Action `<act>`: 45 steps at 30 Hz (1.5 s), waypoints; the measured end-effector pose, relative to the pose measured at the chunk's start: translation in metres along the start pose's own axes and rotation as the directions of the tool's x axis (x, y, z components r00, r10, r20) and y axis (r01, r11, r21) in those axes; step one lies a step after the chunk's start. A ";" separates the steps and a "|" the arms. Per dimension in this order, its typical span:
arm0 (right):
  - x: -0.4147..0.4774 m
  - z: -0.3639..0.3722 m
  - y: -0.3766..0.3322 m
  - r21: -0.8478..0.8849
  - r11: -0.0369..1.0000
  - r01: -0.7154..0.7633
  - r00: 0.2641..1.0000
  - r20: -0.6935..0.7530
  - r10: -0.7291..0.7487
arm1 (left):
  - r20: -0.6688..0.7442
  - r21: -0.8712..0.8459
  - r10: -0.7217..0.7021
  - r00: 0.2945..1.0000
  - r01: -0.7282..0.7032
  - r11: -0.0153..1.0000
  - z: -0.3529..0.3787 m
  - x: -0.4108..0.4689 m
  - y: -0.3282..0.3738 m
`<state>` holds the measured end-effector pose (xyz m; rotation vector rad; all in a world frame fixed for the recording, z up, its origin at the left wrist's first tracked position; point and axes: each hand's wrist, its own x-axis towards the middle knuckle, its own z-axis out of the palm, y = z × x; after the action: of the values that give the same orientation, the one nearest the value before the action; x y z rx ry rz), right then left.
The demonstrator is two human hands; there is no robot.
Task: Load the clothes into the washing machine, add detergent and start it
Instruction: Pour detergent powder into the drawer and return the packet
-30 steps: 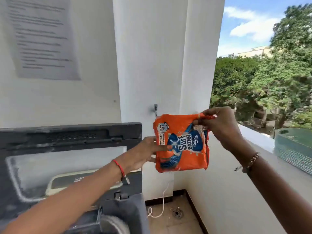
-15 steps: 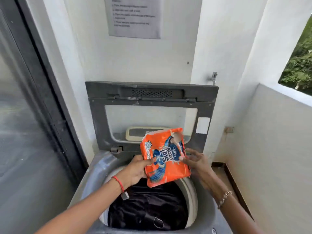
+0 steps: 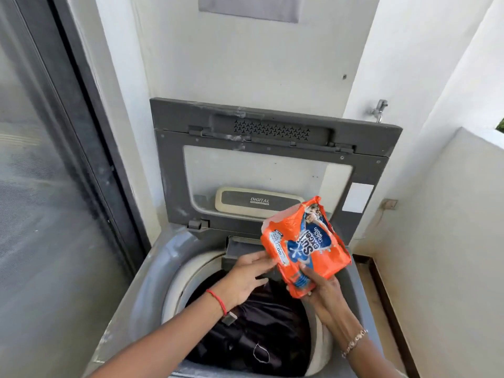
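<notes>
An orange detergent packet [image 3: 305, 244] with blue lettering is held above the back right of the open drum, its torn top pointing up and away. My right hand [image 3: 320, 289] grips its lower end from below. My left hand [image 3: 246, 276] touches the packet's left edge with fingers spread. Under them the grey top-loading washing machine [image 3: 152, 271] stands with its lid [image 3: 272, 148] raised against the wall. Dark clothes [image 3: 253, 331] fill the drum. A small grey drawer [image 3: 242, 249] sits open at the drum's back rim.
A dark-framed glass door [image 3: 54, 159] runs along the left. A white wall is behind the machine, with a tap [image 3: 379, 110] at upper right. A low white parapet wall [image 3: 450, 227] closes the right side, with a strip of floor [image 3: 379, 301] beside the machine.
The view has swung from the balcony down onto the machine. The packet has turned sideways and moved right; my right hand now holds its lower end instead of its top corner.
</notes>
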<state>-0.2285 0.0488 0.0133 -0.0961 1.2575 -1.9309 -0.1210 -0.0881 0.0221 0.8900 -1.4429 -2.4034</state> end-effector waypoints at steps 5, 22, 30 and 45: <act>0.032 -0.008 -0.025 -0.305 0.946 0.115 0.981 -0.112 -0.155 | -0.166 -0.156 -0.173 0.971 0.147 0.977 -0.045 0.024 -0.012; 0.066 0.016 -0.032 -0.671 0.682 0.293 0.931 0.038 -0.362 | -0.187 -0.262 -0.317 0.930 0.264 0.928 -0.068 0.045 -0.020; 0.067 0.014 -0.031 -0.597 0.761 0.254 0.939 -0.039 -0.343 | -0.163 -0.289 -0.345 0.924 0.289 0.913 -0.064 0.046 -0.024; 0.040 0.008 -0.040 -0.093 0.995 0.029 0.997 -0.067 -0.036 | -0.049 -0.213 -0.243 0.969 0.227 0.950 -0.033 0.027 0.006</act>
<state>-0.2750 0.0239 0.0355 -0.0990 1.3984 -1.9180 -0.1238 -0.1277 0.0059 1.1424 -1.0896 -2.5967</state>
